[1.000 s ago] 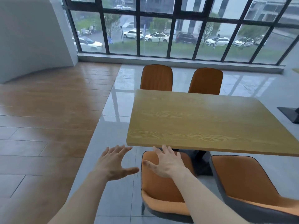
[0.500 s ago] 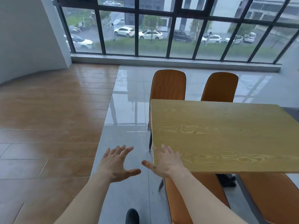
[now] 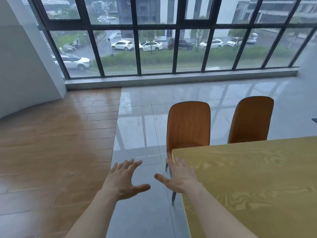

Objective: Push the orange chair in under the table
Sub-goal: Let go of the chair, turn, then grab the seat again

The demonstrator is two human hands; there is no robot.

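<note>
Two orange chairs stand at the far side of the yellow wood-grain table (image 3: 257, 182). The nearer orange chair (image 3: 188, 124) has its seat partly under the table's far left corner, with its back upright and its metal legs showing beside the table edge. A second orange chair (image 3: 251, 119) stands to its right. My left hand (image 3: 124, 181) hovers over the grey floor, fingers spread, holding nothing. My right hand (image 3: 178, 178) is spread too, above the table's left edge, touching no chair. The near-side chairs are out of view.
Glossy grey tiles (image 3: 142, 127) run along the table's left side, with brown wood-look flooring (image 3: 51, 143) farther left. A white wall (image 3: 22, 66) stands at the far left. A black-framed window wall (image 3: 171, 48) with a low sill closes the far end.
The view has swung left and forward along the table's left side. The near orange chairs dropped out of view, and the far chairs now look closer. Both hands stay spread and empty.
</note>
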